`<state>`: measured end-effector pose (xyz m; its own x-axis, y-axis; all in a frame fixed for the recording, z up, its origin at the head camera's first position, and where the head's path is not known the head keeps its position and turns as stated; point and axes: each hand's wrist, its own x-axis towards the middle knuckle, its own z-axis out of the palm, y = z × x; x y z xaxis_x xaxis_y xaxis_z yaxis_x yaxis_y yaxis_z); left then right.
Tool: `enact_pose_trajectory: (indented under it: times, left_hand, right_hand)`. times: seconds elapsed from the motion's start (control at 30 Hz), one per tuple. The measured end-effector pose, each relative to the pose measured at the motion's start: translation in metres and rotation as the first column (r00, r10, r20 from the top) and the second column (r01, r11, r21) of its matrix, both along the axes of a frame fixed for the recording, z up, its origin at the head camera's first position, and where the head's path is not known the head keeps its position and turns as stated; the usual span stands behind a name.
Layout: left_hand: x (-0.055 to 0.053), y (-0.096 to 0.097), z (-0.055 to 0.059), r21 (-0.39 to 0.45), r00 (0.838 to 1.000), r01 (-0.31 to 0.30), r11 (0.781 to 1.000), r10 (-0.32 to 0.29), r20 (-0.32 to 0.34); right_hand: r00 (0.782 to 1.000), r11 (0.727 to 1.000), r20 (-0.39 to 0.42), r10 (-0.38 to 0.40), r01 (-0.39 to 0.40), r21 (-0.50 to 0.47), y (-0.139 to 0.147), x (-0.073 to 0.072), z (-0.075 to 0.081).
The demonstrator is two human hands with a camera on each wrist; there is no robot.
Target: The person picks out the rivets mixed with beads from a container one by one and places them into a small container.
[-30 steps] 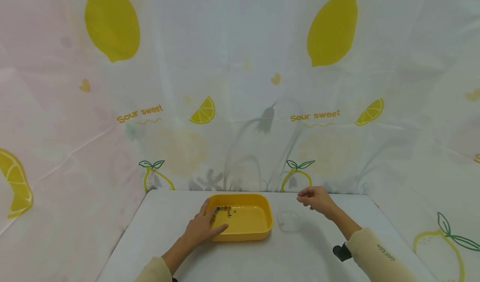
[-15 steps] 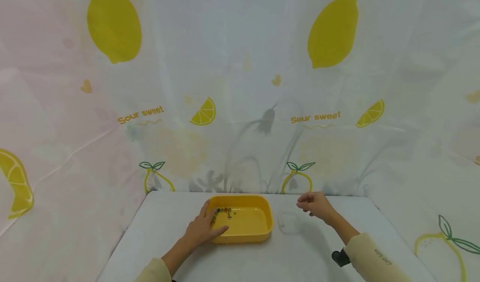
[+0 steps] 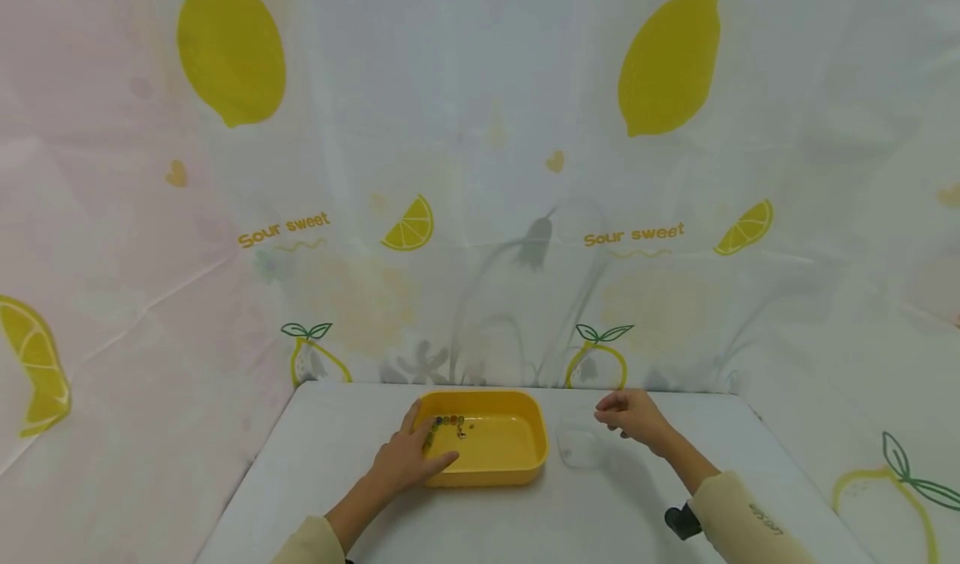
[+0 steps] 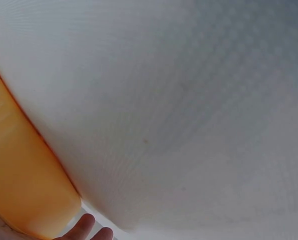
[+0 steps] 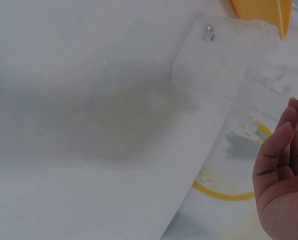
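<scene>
In the head view my left hand (image 3: 405,457) rests over the left side of a yellow plastic basin (image 3: 486,478), its fingers and thumb spread. Small round coloured beads or marbles (image 3: 453,420) lie in a line along the basin's back left inside; part of them is hidden by the hand. My right hand (image 3: 633,418) hovers right of a clear plastic box (image 3: 579,447), thumb and fingertips drawn together. Whether something small sits between them is hidden. Two small glassy bits (image 5: 209,33) show in the clear box (image 5: 214,65) in the right wrist view.
Everything stands on a white-covered table (image 3: 495,526). Behind it and at both sides hangs a pale cloth (image 3: 480,297) printed with lemons. The clear box stands just right of the basin.
My right hand has sunk very slightly in the head view, while the whole view has shifted a little. My left hand, the basin and the beads keep their places.
</scene>
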<state>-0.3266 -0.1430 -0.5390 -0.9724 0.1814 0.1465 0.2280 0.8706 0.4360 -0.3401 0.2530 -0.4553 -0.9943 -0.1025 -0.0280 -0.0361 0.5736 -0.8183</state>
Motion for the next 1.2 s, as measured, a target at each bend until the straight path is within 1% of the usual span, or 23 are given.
enact_pose_trajectory:
  times: [0.37,0.63,0.77,0.97,1.2]
  left_hand:
    - [0.0,-0.001,-0.001,0.008,1.0,-0.006,1.0,0.006,0.005]
    - [0.0,0.0,0.0,0.004,1.0,-0.018,1.0,0.018,0.017]
    - [0.0,0.001,0.0,0.015,0.999,-0.019,1.0,0.018,0.035]
    - [-0.001,0.001,-0.002,0.012,0.999,-0.021,1.0,0.021,0.03]
    - [-0.002,0.0,-0.004,0.019,0.999,-0.017,1.0,0.016,0.029]
  right_hand:
    - [1.0,1.0,0.0,-0.02,0.02,0.004,-0.004,-0.002,-0.004]
    - [0.999,0.999,0.014,-0.034,0.034,0.002,-0.005,-0.005,-0.009]
    - [0.999,0.999,0.023,-0.037,0.036,0.03,-0.006,-0.003,-0.01]
    - [0.998,0.997,0.028,-0.057,0.055,0.062,-0.008,0.0,-0.01]
    - [0.997,0.996,0.054,-0.059,0.055,0.075,-0.012,-0.003,-0.02]
